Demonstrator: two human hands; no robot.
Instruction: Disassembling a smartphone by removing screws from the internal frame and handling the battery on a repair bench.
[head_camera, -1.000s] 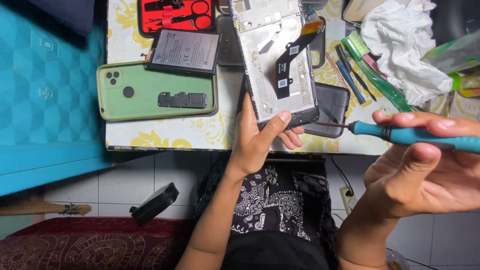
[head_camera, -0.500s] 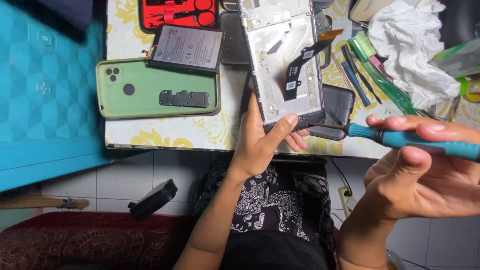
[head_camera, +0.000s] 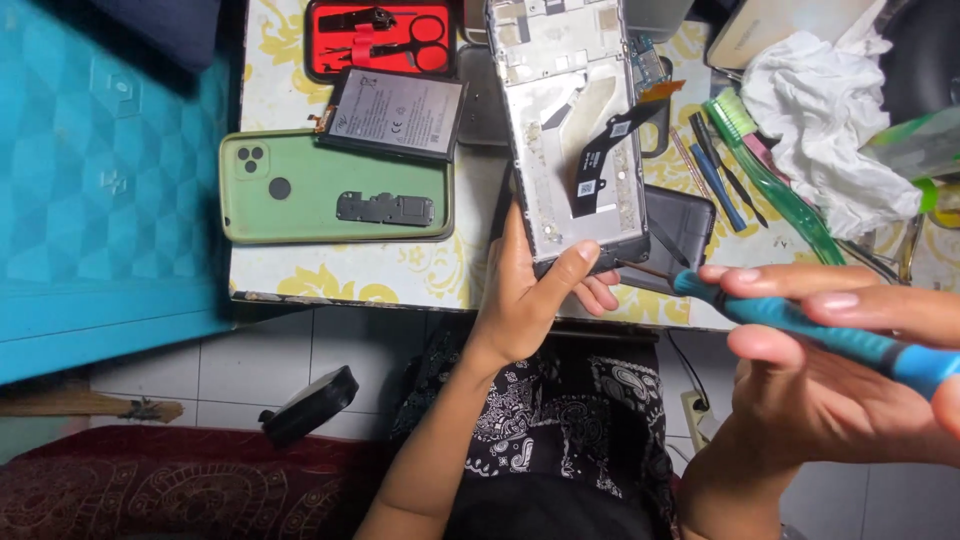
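Observation:
My left hand (head_camera: 528, 292) grips the near end of an opened phone frame (head_camera: 572, 120), thumb on its lower edge; the frame lies on the table with a black flex cable (head_camera: 600, 160) across its bare inside. My right hand (head_camera: 840, 350) holds a blue-handled screwdriver (head_camera: 800, 325), its thin metal tip pointing at the frame's lower right corner. Left of the frame lie a green phone case (head_camera: 300, 190) with a small black part (head_camera: 385, 208) on it, and a dark battery (head_camera: 395, 112).
A red tool case with scissors (head_camera: 380, 35) sits at the table's far edge. Tweezers and a green brush (head_camera: 770, 170) lie beside a crumpled white cloth (head_camera: 830, 120) at right. A dark phone back (head_camera: 680, 225) lies under the frame. A black object (head_camera: 310, 405) lies on the tiled floor.
The view has shifted, so the table items sit a little higher and to the right. The screwdriver stays close to the frame's lower right corner. My left hand keeps its grip.

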